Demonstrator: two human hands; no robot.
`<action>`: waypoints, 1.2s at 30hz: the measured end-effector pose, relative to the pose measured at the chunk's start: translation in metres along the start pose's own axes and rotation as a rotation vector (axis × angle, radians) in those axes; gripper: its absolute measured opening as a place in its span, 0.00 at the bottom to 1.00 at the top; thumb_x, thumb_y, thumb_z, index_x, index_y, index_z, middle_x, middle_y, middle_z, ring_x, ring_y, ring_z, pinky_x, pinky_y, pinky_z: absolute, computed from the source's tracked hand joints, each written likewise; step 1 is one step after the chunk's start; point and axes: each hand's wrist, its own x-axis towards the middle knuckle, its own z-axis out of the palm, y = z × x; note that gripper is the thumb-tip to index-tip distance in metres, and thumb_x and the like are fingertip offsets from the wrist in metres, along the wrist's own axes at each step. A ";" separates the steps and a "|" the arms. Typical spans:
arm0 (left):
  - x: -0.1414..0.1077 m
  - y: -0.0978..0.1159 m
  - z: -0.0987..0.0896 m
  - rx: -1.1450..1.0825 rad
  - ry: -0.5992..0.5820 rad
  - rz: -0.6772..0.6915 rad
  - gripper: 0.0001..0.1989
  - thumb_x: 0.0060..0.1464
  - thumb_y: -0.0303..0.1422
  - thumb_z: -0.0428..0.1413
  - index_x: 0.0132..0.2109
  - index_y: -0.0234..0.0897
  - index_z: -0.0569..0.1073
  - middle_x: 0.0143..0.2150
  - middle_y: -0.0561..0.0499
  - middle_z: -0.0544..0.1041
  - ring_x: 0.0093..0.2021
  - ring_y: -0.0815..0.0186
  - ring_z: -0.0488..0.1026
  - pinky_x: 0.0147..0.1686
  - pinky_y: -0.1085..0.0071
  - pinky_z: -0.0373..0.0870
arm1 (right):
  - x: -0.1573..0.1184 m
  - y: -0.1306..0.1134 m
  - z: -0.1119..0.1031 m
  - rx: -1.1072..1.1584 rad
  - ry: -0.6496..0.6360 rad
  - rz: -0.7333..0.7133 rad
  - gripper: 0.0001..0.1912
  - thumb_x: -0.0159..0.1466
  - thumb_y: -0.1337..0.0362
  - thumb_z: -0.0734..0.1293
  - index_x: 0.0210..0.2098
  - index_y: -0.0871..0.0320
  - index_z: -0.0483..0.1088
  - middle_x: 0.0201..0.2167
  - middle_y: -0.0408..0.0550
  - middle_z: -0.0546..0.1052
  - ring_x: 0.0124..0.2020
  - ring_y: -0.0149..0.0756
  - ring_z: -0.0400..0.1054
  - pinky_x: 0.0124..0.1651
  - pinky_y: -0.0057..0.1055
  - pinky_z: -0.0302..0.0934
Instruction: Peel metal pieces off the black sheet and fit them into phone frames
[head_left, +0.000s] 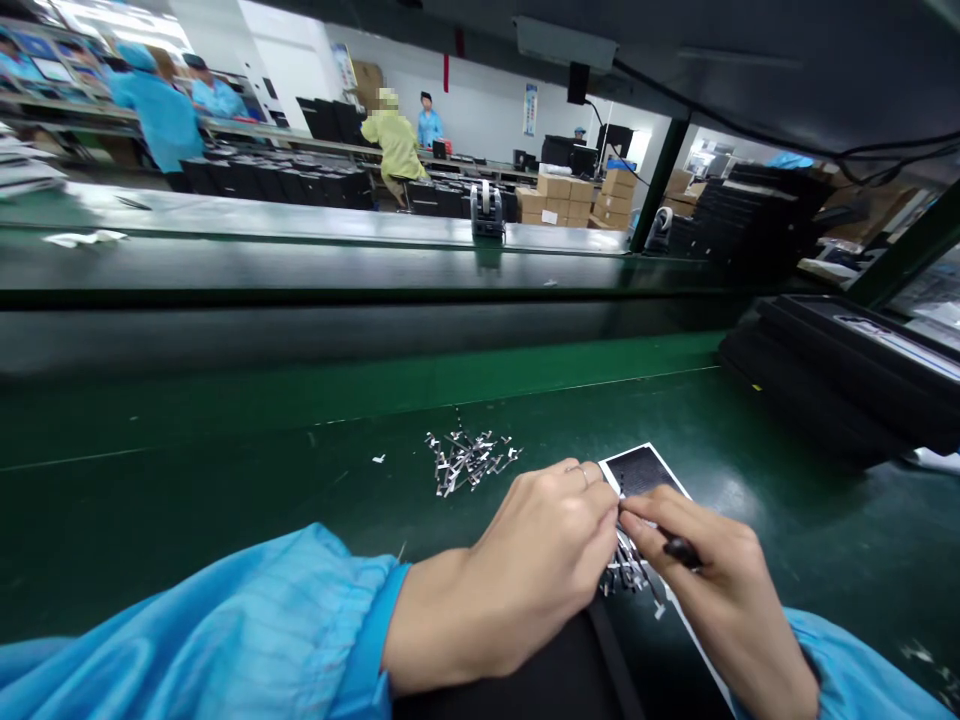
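Note:
My left hand [532, 560] is closed in a pinch, its fingertips touching those of my right hand; what it holds is hidden. My right hand [712, 570] is closed round a slim tool with a black end [682, 551], its kind not clear. Just below the fingertips lies a bunch of small silvery strips [626, 568] with white and black ends. Beneath the hands runs a dark sheet with a white border [651, 470]. A second heap of the same small strips [466, 462] lies on the green bench left of the hands' far side.
A black flat panel [517, 680] lies below my left wrist. Black padded cases [840, 370] are stacked at the right. Beyond the bench [225, 440], a tape dispenser [487, 212] stands on a raised ledge [300, 232]. Cartons [559, 200] and several people are farther back.

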 end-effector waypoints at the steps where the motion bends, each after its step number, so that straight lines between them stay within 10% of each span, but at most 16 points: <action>1: 0.000 0.000 0.000 0.046 0.009 0.043 0.12 0.56 0.20 0.46 0.28 0.29 0.71 0.26 0.49 0.71 0.26 0.66 0.65 0.28 0.71 0.64 | 0.001 -0.001 -0.002 0.098 -0.025 0.142 0.10 0.62 0.64 0.60 0.25 0.57 0.68 0.21 0.40 0.67 0.23 0.24 0.61 0.25 0.21 0.55; 5: 0.000 0.002 0.000 0.218 0.044 0.171 0.15 0.57 0.21 0.43 0.27 0.29 0.70 0.24 0.48 0.69 0.25 0.64 0.63 0.26 0.68 0.63 | 0.007 -0.003 -0.004 0.323 -0.017 0.510 0.17 0.54 0.53 0.65 0.18 0.59 0.67 0.16 0.41 0.62 0.20 0.26 0.53 0.22 0.25 0.49; 15: -0.001 0.002 0.000 0.304 0.007 0.275 0.14 0.57 0.21 0.43 0.29 0.30 0.70 0.25 0.46 0.69 0.25 0.62 0.62 0.25 0.67 0.61 | 0.013 -0.005 0.004 0.436 0.041 0.617 0.11 0.47 0.58 0.65 0.16 0.60 0.68 0.12 0.37 0.55 0.16 0.22 0.43 0.17 0.25 0.37; 27: 0.013 -0.002 -0.021 -0.318 -0.091 -0.490 0.09 0.48 0.26 0.48 0.24 0.33 0.70 0.23 0.52 0.72 0.26 0.67 0.68 0.26 0.75 0.62 | 0.005 0.024 -0.015 0.253 -0.134 0.636 0.10 0.52 0.62 0.61 0.20 0.61 0.67 0.18 0.41 0.66 0.17 0.23 0.49 0.20 0.26 0.42; 32: 0.011 -0.006 -0.027 -0.506 -0.148 -0.618 0.08 0.44 0.30 0.48 0.22 0.33 0.68 0.22 0.52 0.71 0.27 0.67 0.67 0.30 0.74 0.64 | 0.003 0.043 -0.006 0.039 -0.275 0.583 0.12 0.47 0.67 0.62 0.12 0.58 0.55 0.11 0.36 0.53 0.17 0.25 0.46 0.22 0.28 0.36; 36: 0.010 -0.004 -0.029 -0.536 -0.172 -0.643 0.08 0.42 0.31 0.48 0.20 0.34 0.67 0.22 0.52 0.70 0.27 0.67 0.66 0.30 0.73 0.63 | 0.005 0.038 -0.013 -0.030 -0.206 0.468 0.08 0.49 0.66 0.62 0.15 0.57 0.61 0.15 0.39 0.62 0.20 0.28 0.53 0.24 0.28 0.43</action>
